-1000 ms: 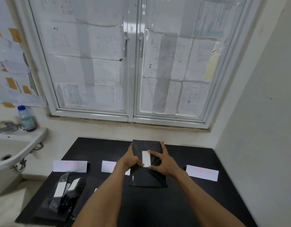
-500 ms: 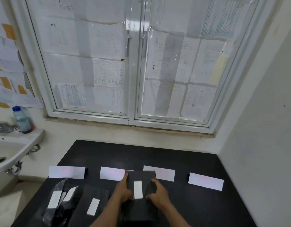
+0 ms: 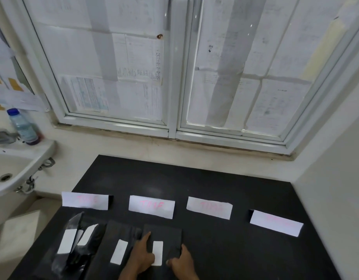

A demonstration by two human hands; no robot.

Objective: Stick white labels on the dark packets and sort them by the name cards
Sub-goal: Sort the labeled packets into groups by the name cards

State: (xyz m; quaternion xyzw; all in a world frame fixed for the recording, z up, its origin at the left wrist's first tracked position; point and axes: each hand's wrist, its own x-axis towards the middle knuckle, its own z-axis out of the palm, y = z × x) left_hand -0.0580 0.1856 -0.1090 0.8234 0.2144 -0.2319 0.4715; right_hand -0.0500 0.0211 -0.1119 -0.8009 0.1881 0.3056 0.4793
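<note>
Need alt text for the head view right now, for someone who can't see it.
Both hands, left hand and right hand, press a labelled dark packet flat on the black table, below the second of four white name cards. More labelled packets lie to its left.

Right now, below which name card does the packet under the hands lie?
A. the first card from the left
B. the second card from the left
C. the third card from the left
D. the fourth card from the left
B: the packet lies just below the second name card, with both hands on it.
</note>
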